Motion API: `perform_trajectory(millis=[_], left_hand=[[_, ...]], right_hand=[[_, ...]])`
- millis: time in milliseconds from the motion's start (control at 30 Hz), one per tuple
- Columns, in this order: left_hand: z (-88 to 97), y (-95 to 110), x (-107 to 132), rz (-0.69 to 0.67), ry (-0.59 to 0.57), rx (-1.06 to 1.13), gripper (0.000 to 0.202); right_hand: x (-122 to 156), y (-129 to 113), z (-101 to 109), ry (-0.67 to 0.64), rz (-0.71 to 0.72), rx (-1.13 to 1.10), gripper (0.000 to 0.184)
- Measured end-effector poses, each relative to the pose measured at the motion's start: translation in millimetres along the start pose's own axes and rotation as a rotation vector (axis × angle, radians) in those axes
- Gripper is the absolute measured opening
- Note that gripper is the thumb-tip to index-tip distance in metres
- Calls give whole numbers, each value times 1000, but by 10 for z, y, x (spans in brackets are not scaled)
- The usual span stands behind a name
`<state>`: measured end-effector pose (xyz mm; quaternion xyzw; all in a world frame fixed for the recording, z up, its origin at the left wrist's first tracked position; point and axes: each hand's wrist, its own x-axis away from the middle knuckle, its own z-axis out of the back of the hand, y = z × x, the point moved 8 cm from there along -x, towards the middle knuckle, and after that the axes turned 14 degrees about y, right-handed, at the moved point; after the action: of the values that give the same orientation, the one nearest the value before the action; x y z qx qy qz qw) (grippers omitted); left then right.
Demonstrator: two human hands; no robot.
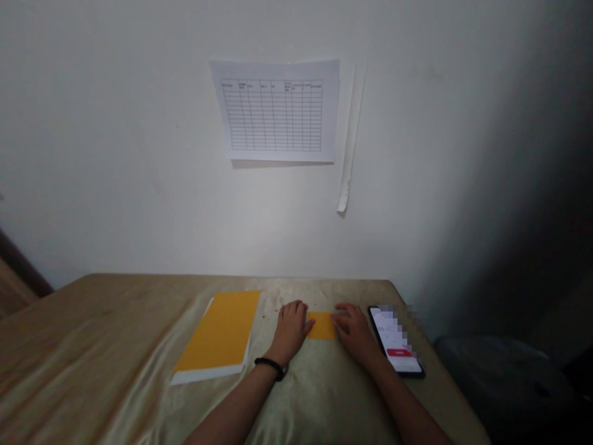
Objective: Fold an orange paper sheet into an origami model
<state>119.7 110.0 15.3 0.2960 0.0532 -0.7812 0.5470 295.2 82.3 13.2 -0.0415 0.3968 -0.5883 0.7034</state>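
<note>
A small piece of yellow paper [320, 326] lies flat on the cloth between my two hands. My left hand [291, 327], with a black band on the wrist, rests at its left side. The left thumb is stretched out to the paper's left edge, apart from the fingers, which lie on the cloth. From the right, my right hand [356, 334] reaches in with its fingers spread, and some fingertips touch the paper's right edge. Left of my hands lies a larger yellow sheet [220, 330] on top of white paper [208, 374].
A phone [393, 340] with a lit screen, partly pixelated, lies right of my right hand. The gold-coloured cloth [115, 346] has wrinkles at the left. A printed table sheet [278, 111] and a narrow white strip [351, 142] are on the wall behind.
</note>
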Motion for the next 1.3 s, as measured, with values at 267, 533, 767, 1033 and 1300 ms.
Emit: perform_trajectory(millis=[267,533,767,1033,1300], left_hand=[[17,-12,11,-23,52,95,25],[30,31,33,-42,37,121,27],[-21,8,20,-26,1,113,34],[-51,8,25,-35,-30,104,31],[-44,20,5,-35,-44,86,33]], right_hand=[[48,-114,-100,-141,111,64,37],[65,-136,6,-13,79,42,15],[-111,41,-141,-47,-55,-8,13],[-348,96,-316,-60,-63,70,14],[-360,106,-365,-66,-65,97,15]])
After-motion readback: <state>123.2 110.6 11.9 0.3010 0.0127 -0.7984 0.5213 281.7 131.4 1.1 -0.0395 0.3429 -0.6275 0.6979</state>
